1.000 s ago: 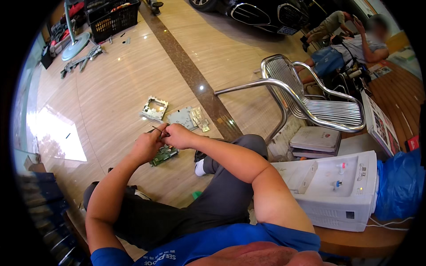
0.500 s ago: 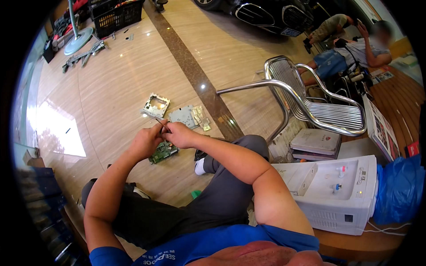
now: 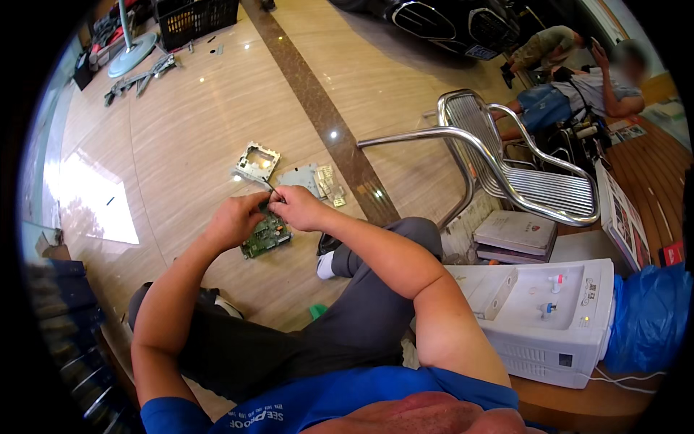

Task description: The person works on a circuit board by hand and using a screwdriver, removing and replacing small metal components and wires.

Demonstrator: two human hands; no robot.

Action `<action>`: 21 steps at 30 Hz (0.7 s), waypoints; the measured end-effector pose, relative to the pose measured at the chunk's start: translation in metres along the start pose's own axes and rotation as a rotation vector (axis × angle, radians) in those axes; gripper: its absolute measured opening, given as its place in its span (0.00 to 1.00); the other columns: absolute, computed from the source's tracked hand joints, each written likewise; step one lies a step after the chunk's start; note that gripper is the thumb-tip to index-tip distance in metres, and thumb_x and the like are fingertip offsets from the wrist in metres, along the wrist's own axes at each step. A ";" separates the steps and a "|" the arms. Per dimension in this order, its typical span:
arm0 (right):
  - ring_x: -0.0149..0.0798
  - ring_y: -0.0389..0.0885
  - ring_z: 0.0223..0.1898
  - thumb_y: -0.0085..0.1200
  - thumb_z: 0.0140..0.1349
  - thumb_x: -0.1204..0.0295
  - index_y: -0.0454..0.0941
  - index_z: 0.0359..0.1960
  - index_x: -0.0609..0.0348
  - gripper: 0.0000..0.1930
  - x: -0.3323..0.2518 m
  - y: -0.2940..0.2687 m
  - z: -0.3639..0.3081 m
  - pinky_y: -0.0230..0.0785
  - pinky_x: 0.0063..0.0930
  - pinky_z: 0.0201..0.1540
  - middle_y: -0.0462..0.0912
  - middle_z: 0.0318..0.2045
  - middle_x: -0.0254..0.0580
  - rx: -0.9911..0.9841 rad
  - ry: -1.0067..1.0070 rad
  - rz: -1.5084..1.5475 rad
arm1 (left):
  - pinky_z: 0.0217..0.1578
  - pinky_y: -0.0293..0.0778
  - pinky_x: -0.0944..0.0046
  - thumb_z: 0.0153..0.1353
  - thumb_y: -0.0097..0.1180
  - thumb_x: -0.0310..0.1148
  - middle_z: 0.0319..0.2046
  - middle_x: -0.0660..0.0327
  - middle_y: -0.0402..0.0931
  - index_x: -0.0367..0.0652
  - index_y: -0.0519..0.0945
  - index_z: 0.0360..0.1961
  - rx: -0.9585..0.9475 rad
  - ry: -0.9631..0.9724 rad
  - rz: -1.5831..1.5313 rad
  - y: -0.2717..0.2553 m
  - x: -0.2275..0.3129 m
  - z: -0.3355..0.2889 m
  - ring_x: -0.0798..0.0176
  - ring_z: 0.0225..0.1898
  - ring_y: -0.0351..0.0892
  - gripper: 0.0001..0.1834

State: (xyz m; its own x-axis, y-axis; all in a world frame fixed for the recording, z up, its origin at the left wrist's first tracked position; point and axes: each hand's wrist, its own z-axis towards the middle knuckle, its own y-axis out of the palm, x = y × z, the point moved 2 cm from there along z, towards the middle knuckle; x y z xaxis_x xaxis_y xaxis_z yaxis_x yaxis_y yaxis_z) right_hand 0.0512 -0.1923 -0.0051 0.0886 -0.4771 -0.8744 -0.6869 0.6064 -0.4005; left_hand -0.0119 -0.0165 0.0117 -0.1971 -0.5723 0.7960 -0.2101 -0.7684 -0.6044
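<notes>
My right hand (image 3: 298,208) is closed with its fingertips pinched round a thin dark rod (image 3: 271,186) that sticks out past the fingers; its exact kind is too small to tell. Beside it, my left hand (image 3: 240,218) is closed, its fingertips bent together close to the right ones; what they hold is hidden. Right under both hands is a green circuit board (image 3: 266,242) with small components, partly covered by the fingers. Just beyond the hands lie a whitish square frame (image 3: 251,173) with an opening, a flat grey plate (image 3: 295,178) and pale yellowish pieces (image 3: 332,189).
To the right stand a metal chair (image 3: 549,185), stacked books (image 3: 515,233) and a white water dispenser (image 3: 531,311). Behind the chair a person (image 3: 589,90) sits. Far left are a stand base (image 3: 133,56), a black crate (image 3: 195,27) and grey metal parts (image 3: 144,78).
The hands have drawn slightly apart, and the left hand has moved a little lower toward the board. More of the circuit board shows now. The rod is still at the right fingertips.
</notes>
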 end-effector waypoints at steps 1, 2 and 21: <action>0.27 0.75 0.23 0.56 0.64 0.71 0.77 0.33 0.62 0.07 0.000 -0.001 0.001 0.69 0.26 0.27 0.78 0.23 0.34 0.001 0.018 -0.002 | 0.37 0.77 0.54 0.53 0.62 0.24 0.32 0.50 0.82 0.42 0.78 0.53 -0.004 -0.021 -0.010 -0.001 -0.001 0.000 0.47 0.33 0.83 0.23; 0.27 0.74 0.23 0.56 0.65 0.71 0.77 0.33 0.61 0.07 0.000 -0.002 0.001 0.69 0.26 0.26 0.78 0.22 0.34 0.006 0.011 0.001 | 0.38 0.77 0.53 0.53 0.62 0.25 0.33 0.49 0.82 0.41 0.79 0.51 0.006 0.002 -0.052 -0.002 -0.002 -0.001 0.46 0.35 0.83 0.21; 0.40 0.81 0.31 0.58 0.63 0.69 0.79 0.35 0.65 0.10 -0.008 -0.007 -0.008 0.72 0.34 0.35 0.84 0.29 0.47 0.059 -0.046 -0.101 | 0.47 0.75 0.68 0.66 0.56 0.25 0.37 0.60 0.81 0.37 0.79 0.55 0.527 -0.047 -0.291 -0.098 0.010 -0.019 0.68 0.41 0.80 0.16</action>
State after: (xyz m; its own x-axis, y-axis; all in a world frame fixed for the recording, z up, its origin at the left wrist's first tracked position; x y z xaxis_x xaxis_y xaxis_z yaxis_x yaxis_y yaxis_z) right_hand 0.0494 -0.1982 0.0070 0.1892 -0.5085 -0.8400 -0.6293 0.5939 -0.5013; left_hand -0.0119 0.0584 0.0787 -0.1580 -0.3196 0.9343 0.2560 -0.9271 -0.2738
